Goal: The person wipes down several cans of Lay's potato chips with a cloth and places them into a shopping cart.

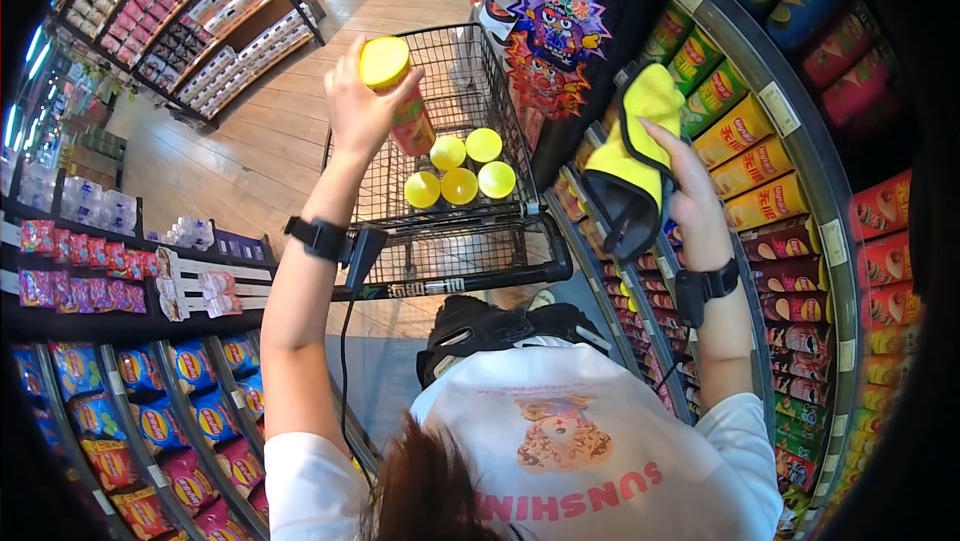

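My left hand (362, 111) is wrapped round a chip canister (411, 129) with a yellow lid, holding it tilted over the black wire shopping cart (355, 181). Several more canisters (459, 186) with the same yellow lids stand grouped inside the cart basket. On the other side, my right hand (690, 181) grips a yellow cloth (640, 141) with black edging and a dark grey underside. The cloth hangs in folds in front of the snack shelves. Each wrist wears a black strap with a small device.
To the right, a curved shelf (765, 156) holds rows of chip packets. Bagged chips (140, 369) fill racks at the lower left. Spiky cartoon signs (560, 16) stand beyond the cart's right corner. Farther off, another stocked shelf (215, 26) rises from the wooden floor (270, 101).
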### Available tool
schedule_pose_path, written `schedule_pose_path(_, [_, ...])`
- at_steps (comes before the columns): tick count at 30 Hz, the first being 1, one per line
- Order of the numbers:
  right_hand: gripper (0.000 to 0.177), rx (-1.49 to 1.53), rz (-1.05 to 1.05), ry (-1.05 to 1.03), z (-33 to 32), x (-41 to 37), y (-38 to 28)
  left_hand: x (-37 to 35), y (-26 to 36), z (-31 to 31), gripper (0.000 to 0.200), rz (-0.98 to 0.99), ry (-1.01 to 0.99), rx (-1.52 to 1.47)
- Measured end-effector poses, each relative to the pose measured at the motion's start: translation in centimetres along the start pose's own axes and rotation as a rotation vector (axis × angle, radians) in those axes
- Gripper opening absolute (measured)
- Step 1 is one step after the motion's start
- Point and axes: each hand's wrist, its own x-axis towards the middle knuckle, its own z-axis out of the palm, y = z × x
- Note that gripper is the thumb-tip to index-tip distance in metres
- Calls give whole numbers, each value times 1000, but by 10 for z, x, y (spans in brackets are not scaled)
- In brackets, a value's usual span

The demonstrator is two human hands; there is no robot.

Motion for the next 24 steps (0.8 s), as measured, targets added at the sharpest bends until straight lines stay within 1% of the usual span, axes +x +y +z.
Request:
schedule_pose_path(2, [31,-3,-20,21,-5,-11,2,-9,-39,34,83,-199,-184,-71])
schedule_pose_path(4, [31,-19,-26,69,-16,-16,3,-19,-57,48,78,-172,-309,105])
schedule_pose_path(5, [31,-1,-23,84,-19,-21,3,-24,-60,54,76,-161,-247,66])
schedule_pose_path(6, [30,5,-13,104,-21,-27,2,-33,-61,61,73,-233,-298,125])
schedule_pose_path(8, [31,-8,-28,142,-31,-31,2,-47,-70,71,72,-167,-386,112])
schedule_pose_path(9, [33,-22,-40,125,-36,-32,4,-55,-70,75,71,-191,-455,144])
schedule_pose_path(10, [33,-16,-41,132,-38,-34,6,-62,-75,81,72,-187,-501,186])
schedule_pose_path(12, [33,-49,-1,178,-40,-38,7,-71,-82,91,79,-257,-611,195])
schedule_pose_path(13, [33,-89,-4,191,-44,-36,8,-74,-86,95,79,-250,-617,190])
schedule_pose_path(15, [32,-87,-7,201,-43,-37,8,-79,-93,101,82,-329,-754,174])
schedule_pose_path(18, [33,-79,-6,216,-37,-38,10,-88,-94,106,82,-289,-800,209])
schedule_pose_path(20, [32,-66,6,217,-37,-37,11,-91,-90,104,79,-314,-806,174])
schedule_pose_path(22, [32,-52,20,212,-40,-34,12,-97,-94,108,80,-222,-820,191])
schedule_pose_path(24, [32,-40,44,210,-39,-40,16,-108,-94,102,81,-233,-832,204])
